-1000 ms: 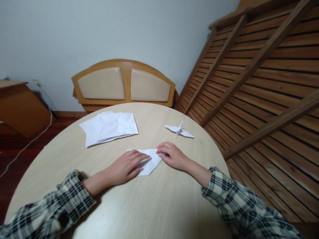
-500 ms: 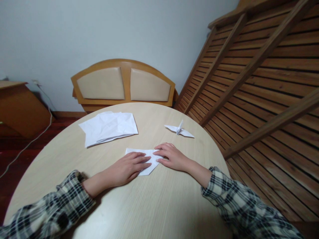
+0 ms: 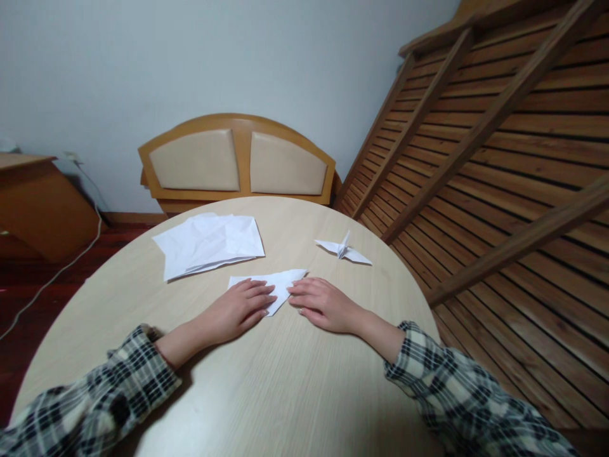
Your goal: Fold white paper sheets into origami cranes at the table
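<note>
A folded white sheet of paper [image 3: 281,284] lies on the round table [image 3: 290,387], partly covered by my hands. My left hand [image 3: 242,308] rests flat across its left part, fingers stretched out toward the right. At the paper's right edge, my right hand [image 3: 326,304] touches it with extended fingertips. Beyond that hand, a white paper crane [image 3: 343,250] stands with its wings spread. Farther off to the left lies a stack of creased white paper sheets [image 3: 212,244].
A wooden headboard with two cream panels [image 3: 195,160] stands behind the table, against the wall. On the right leans a large slatted wooden frame [image 3: 476,158]. At the left are a wooden desk [image 3: 38,209] and a white cable [image 3: 52,279].
The folded paper has shifted slightly away and left, and its right corner now points up to the right. My left hand has slid left; my right hand has moved down a little.
</note>
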Tool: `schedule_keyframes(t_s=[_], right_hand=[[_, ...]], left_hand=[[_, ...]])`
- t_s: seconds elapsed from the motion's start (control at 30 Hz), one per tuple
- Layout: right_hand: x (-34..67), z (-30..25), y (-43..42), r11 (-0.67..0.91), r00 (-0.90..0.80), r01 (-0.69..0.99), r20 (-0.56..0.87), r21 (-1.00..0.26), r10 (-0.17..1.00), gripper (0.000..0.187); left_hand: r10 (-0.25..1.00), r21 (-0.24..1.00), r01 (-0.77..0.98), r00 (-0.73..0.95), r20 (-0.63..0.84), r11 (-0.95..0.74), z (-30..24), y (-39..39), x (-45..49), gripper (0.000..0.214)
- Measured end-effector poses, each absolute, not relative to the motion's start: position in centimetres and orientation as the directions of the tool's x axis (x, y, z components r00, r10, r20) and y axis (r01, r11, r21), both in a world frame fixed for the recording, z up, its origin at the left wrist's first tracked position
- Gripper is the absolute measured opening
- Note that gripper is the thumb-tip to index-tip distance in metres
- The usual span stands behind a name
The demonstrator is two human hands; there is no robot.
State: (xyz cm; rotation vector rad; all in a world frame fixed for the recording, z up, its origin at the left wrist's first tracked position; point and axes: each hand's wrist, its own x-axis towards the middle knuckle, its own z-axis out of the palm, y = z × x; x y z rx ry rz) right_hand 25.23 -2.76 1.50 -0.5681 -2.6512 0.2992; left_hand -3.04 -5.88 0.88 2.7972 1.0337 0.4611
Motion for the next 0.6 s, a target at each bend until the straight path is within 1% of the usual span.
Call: schedule_keyframes(t_s=[0.13,0.27,0.43,0.6], right_hand=[[24.92,1.45,-3.04,0.872,-0.858,0.363,0.247,-0.328,0.45,0.04],[24.77,1.53,-3.07,0.856,-0.869,0.384,0.178,-0.347,0.462,0.041],[24.64,1.54,-3.02,0.86,-0.868,0.403,0.168,-0.314,0.468,0.04],[24.65,1.05,-3.01,0.876,-0.869,0.398,0.192,-0.273,0.455,0.041]], left_hand=[[0.655,0.231,0.613,0.711,0.254,-0.755,0.69,-5.78,-3.24,0.036],[0.615,0.217,0.575,0.737,0.282,-0.789,0.54,-5.79,-3.2,0.034],[0.558,0.242,0.505,0.775,0.295,-0.829,0.53,-5.71,-3.2,0.034],[0.556,0.256,0.497,0.782,0.281,-0.829,0.64,-5.72,-3.22,0.036]])
